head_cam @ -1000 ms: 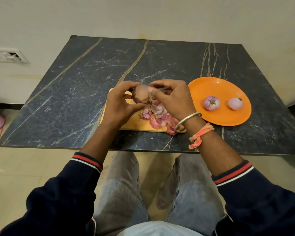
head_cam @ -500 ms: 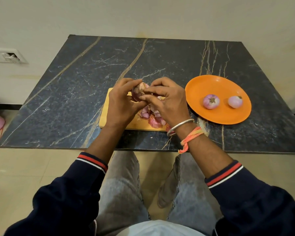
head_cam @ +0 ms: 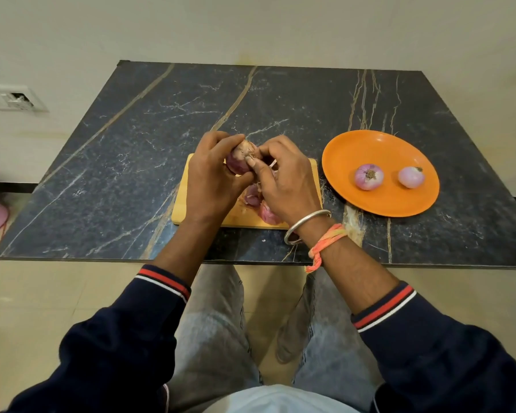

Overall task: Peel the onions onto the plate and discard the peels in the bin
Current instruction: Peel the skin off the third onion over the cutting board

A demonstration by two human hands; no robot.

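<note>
at the tabletop (head_cam: 125,180), mid-peel: my left hand (head_cam: 212,180) wraps round a red onion (head_cam: 236,163), fingers curled on it, holding it just above the wooden cutting board (head_cam: 181,204). my right hand (head_cam: 283,186) pinches at the dry skin near the onion's top w/ thumb & fingertips; how much skin sits between them i can't tell. step in hand, as i judge it: stripping the outer skin off onion no. 3. next move calls for a firm pull away from the bulb w/ the left hand bracing it, then a turn to reach whatever skin is left. loose pink peels (head_cam: 265,214) lie on the board under my right hand, partly hidden by it. to the right, the orange plate (head_cam: 352,144) holds two done ones, apart from each other: the larger peeled onion (head_cam: 368,176) near the middle, the smaller peeled onion (head_cam: 410,177) toward the right rim. there's room for a third. no bin in view; discarding the peels is not yet done.
</note>
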